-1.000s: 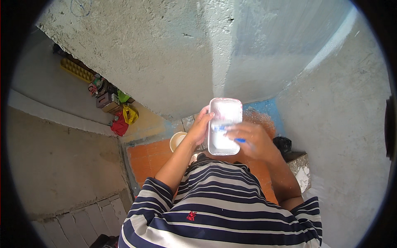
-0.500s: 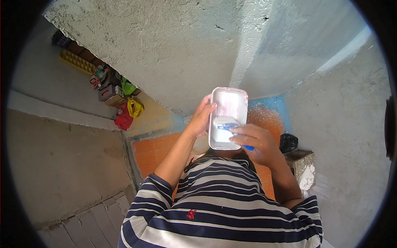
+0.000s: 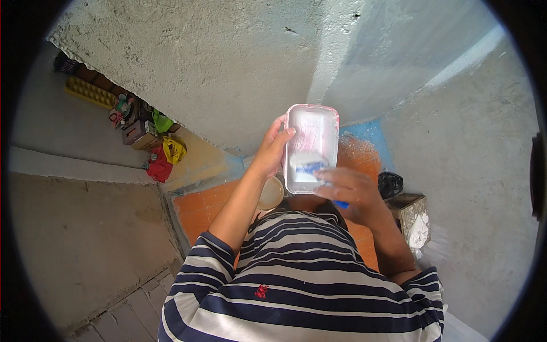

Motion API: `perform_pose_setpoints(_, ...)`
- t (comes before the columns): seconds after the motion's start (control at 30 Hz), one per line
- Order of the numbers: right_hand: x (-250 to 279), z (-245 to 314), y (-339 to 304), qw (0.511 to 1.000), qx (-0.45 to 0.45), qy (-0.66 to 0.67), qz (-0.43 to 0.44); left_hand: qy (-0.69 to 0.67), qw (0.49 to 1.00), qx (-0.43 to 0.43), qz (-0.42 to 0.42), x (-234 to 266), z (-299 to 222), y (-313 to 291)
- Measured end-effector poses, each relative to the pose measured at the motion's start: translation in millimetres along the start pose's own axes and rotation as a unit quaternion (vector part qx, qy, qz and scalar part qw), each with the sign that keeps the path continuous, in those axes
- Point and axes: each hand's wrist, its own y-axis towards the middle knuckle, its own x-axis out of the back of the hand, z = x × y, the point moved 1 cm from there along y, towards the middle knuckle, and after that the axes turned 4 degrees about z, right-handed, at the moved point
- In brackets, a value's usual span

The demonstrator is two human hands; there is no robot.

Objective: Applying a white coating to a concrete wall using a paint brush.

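Drawing a blue brush (image 3: 310,167) nearer the body along a white tray (image 3: 312,107) between the hands.
Clasping the tray's side in left hand (image 3: 272,149), with thumb over rim; pinching the brush handle in blurred, part-curled right hand (image 3: 350,191); baring more pink streaks (image 3: 307,134) than before, apparently working paint (image 3: 305,177).
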Motion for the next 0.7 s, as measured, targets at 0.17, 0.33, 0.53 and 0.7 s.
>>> perform_pose_setpoints(0.17,4.1,-5.7,14.8,0.992,0.003,-0.109,-0.064,0.02,1.0,-0.009,0.022,-3.7,-1.5,3.8)
perform_pose_setpoints(0.33,-18.1,6.9,0.1,0.998,0.023,-0.051,-0.001,0.005,1.0,-0.018,0.001,2.6,-8.2,1.6)
perform_pose_setpoints(0.53,1.8,-3.7,5.7,0.997,0.021,-0.05,-0.052,0.018,1.0,-0.019,0.0,9.6,-3.9,-3.3)
perform_pose_setpoints(0.7,2.4,-17.7,19.2,0.991,0.006,-0.075,-0.108,0.002,0.999,-0.02,0.025,4.3,-2.9,-7.4)
